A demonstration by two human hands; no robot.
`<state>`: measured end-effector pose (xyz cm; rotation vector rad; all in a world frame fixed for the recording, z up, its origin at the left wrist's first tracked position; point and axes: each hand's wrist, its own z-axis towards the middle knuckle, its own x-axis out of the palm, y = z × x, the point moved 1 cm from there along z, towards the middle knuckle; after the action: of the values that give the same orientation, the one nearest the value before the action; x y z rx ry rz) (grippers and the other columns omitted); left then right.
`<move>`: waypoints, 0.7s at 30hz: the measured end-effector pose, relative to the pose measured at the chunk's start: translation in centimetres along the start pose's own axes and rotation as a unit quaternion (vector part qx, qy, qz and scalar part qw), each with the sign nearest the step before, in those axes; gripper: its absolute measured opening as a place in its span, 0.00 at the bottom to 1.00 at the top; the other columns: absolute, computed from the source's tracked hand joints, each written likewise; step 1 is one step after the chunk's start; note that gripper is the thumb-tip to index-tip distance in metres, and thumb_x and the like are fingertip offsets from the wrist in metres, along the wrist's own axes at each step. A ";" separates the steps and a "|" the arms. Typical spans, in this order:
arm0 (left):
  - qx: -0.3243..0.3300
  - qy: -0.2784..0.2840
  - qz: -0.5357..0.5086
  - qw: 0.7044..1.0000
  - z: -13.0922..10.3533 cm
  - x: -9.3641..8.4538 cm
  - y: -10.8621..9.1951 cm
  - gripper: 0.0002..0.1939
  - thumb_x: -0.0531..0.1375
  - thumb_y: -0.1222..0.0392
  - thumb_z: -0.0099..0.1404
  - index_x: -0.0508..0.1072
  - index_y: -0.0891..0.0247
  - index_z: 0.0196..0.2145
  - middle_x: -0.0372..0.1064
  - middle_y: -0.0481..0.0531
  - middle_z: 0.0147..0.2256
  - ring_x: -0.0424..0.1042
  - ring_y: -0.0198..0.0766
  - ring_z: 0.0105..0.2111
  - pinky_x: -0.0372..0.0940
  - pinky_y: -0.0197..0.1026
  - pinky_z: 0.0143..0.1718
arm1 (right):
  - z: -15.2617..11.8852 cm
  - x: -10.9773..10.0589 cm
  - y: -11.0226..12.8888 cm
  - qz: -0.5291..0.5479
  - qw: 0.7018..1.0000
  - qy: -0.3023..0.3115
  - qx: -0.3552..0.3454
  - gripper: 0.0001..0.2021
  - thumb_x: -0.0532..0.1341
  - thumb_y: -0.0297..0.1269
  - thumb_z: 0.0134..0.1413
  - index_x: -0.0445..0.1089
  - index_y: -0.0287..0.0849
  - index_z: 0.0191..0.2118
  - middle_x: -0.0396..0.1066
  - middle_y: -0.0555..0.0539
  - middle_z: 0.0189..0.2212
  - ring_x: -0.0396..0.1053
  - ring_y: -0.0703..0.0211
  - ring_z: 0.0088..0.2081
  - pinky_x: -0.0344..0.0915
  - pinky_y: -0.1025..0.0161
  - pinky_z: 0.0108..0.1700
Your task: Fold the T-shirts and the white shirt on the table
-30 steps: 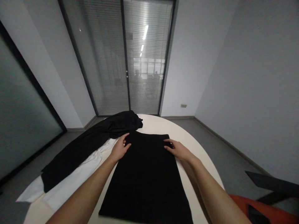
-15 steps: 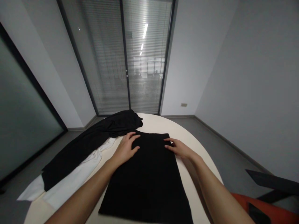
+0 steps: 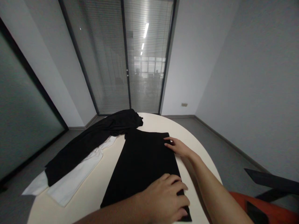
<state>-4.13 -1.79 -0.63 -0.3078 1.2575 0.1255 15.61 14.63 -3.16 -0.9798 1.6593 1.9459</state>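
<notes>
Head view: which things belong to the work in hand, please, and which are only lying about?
In use, it seems:
- flat black cloth, spread out
- left hand, over its near right part
- right hand, at its far right edge
- table, under the cloth

Lying about, it seems:
- bunched black cloth
- white cloth, partly under it
- orange chair

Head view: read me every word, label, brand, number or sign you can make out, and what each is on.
None readable.
Flat black garment, bunched black cloth, white cloth, table: no lettering visible.
Wall plate: too small to tell any marking.
Beyond the glass panels: too blurred to read.
</notes>
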 end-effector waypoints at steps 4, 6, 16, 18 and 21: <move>0.033 -0.009 -0.021 0.999 0.5 1.4 0.0 0.12 0.52 0.56 0.74 0.74 0.58 0.46 0.68 0.48 0.56 0.56 0.46 0.63 0.54 0.46 0.60 | 0.2 0.1 -0.4 0.008 1.000 -0.011 -0.007 0.20 0.61 0.45 0.58 0.72 0.44 0.54 0.76 0.44 0.44 0.72 0.54 0.41 0.67 0.57 0.47; 0.046 -0.011 -0.032 0.998 0.6 2.1 0.0 0.12 0.52 0.55 0.75 0.74 0.58 0.47 0.68 0.47 0.57 0.56 0.44 0.64 0.53 0.45 0.62 | 0.2 0.2 -0.6 0.005 1.000 -0.008 -0.005 0.20 0.61 0.46 0.58 0.72 0.43 0.54 0.76 0.44 0.43 0.71 0.54 0.40 0.66 0.57 0.46; 0.071 -0.029 0.104 0.992 -0.2 2.4 -0.7 0.24 0.45 0.53 0.77 0.54 0.54 0.68 0.50 0.58 0.68 0.53 0.52 0.67 0.57 0.55 0.61 | -0.1 -0.3 -0.8 0.004 1.000 -0.020 -0.013 0.20 0.62 0.47 0.57 0.74 0.44 0.52 0.76 0.45 0.39 0.71 0.56 0.36 0.66 0.59 0.43; 0.088 -0.027 0.115 0.989 -0.3 2.5 -0.9 0.24 0.42 0.55 0.77 0.54 0.54 0.68 0.50 0.59 0.68 0.53 0.53 0.67 0.58 0.56 0.61 | -0.1 -0.2 -0.8 -0.020 0.999 -0.028 -0.014 0.19 0.61 0.47 0.58 0.74 0.44 0.52 0.75 0.47 0.34 0.70 0.57 0.33 0.65 0.60 0.41; 0.090 -0.004 0.075 0.993 -0.4 1.7 -1.1 0.24 0.42 0.56 0.78 0.54 0.54 0.68 0.47 0.58 0.69 0.51 0.54 0.68 0.57 0.55 0.62 | -0.1 -0.1 -0.7 -0.059 0.997 -0.039 -0.016 0.19 0.59 0.47 0.60 0.75 0.44 0.51 0.73 0.48 0.30 0.68 0.58 0.31 0.64 0.61 0.37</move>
<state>-3.68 -3.05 -2.21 -0.0574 1.2730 0.1413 16.17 14.69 -3.57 -0.9779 1.4969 1.9126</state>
